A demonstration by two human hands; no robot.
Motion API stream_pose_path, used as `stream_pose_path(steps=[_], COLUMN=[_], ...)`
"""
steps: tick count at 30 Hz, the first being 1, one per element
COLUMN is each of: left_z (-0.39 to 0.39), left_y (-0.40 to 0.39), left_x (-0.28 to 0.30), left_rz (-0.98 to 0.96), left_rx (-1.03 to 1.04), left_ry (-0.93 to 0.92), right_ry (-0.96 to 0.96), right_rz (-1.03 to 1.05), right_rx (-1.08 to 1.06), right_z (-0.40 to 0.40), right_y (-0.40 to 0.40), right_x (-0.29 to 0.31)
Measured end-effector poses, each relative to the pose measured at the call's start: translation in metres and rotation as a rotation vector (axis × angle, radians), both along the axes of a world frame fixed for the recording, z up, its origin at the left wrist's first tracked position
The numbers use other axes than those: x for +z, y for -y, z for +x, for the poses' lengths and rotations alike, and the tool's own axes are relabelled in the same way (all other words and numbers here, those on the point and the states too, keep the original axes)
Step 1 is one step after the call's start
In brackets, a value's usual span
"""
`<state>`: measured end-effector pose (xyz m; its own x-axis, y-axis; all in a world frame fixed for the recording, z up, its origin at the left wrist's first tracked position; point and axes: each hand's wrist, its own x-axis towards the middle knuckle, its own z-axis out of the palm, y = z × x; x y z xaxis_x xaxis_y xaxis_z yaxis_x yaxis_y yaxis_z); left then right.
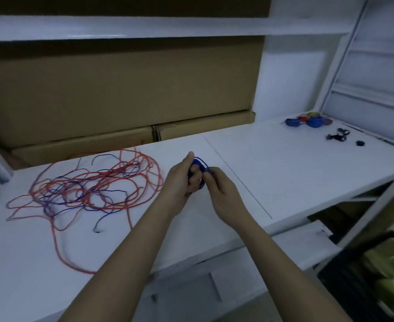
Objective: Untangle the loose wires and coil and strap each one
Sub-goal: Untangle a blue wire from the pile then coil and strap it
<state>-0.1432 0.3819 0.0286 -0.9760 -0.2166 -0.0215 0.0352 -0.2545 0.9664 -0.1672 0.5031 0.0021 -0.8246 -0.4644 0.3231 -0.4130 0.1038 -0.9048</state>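
A small coil of blue wire (197, 164) is held above the middle of the white table (272, 163). My left hand (182, 176) grips the coil with its fingers curled round it. My right hand (216, 182) pinches a strand of the same coil at its right side. A tangle of loose red and blue wires (86, 189) lies spread on the table to the left of my hands. One long red strand loops down toward the front edge.
Several finished coils, blue and red (307, 119), lie at the table's far right corner, with black straps (337, 135) beside them. Cardboard boxes (121, 94) stand behind the table. A white shelf runs overhead. A dark crate sits on the floor at lower right.
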Motion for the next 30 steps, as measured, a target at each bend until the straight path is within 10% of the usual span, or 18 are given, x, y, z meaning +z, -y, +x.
stream_pose_path(steps=[14,30], left_z=[-0.165,-0.390], left_y=[-0.221,-0.318], left_x=[-0.008,-0.022], left_rz=[0.199,-0.558], left_rx=[-0.349,-0.173], left_ry=[-0.021,0.065], right_ry=[0.037,-0.218], right_rz=[-0.004,0.317], right_rx=[0.010,-0.140], right_z=[-0.157,-0.398], right_y=[-0.232,-0.345], right_x=[-0.007,-0.027])
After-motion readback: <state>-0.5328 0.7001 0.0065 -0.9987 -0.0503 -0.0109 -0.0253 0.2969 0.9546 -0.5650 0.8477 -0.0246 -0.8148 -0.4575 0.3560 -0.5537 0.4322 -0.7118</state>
